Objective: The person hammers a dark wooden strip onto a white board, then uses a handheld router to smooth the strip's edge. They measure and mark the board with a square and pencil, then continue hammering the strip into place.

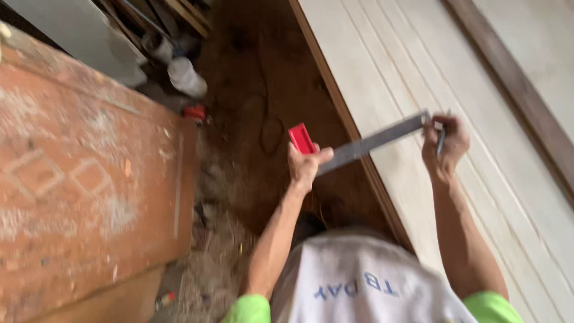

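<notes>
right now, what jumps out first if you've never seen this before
At centre, a metal square with a red handle is gripped by the left hand, its steel blade reaching onto the pale grooved panel on the right. The right hand steadies the blade's far end while holding a pencil. A dusty reddish board fills the left.

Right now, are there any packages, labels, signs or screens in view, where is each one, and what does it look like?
Blue printed lettering on the white and green shirt: bottom centre, seen upside down, blurred.
Small red boxy object: on the dirt floor left of the hands, too blurred to tell whether it is a package.
No signs or screens show.
The red-handled metal square shows no readable label.
</notes>
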